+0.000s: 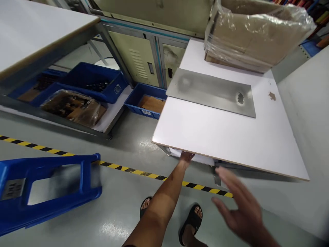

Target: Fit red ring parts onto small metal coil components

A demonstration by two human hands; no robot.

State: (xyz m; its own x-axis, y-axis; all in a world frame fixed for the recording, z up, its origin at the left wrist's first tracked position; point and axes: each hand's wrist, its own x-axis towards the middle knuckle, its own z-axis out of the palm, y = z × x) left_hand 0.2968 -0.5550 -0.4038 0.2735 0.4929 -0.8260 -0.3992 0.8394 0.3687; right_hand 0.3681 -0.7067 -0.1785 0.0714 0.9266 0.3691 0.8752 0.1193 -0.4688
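Observation:
My left hand (186, 157) reaches to the near edge of a white-topped table (195, 132), at the left part of that edge. Its fingers go in under the tabletop and are mostly hidden, so their grip cannot be made out. Blurred by motion, my right hand (240, 206) hangs in the air in front of the same edge, further right. Its fingers and thumb are apart and it holds nothing. On the tabletop lies a flat grey metal sheet (213, 91) with a dark worn patch.
A cardboard box (246, 41) lined with clear plastic stands on the table's far end. At left, a blue plastic stool (88, 190) lies on the floor near yellow-black tape (113, 166). Blue bins (114, 91) fill another table's lower shelf; a blue tray (141, 111) sits between the tables.

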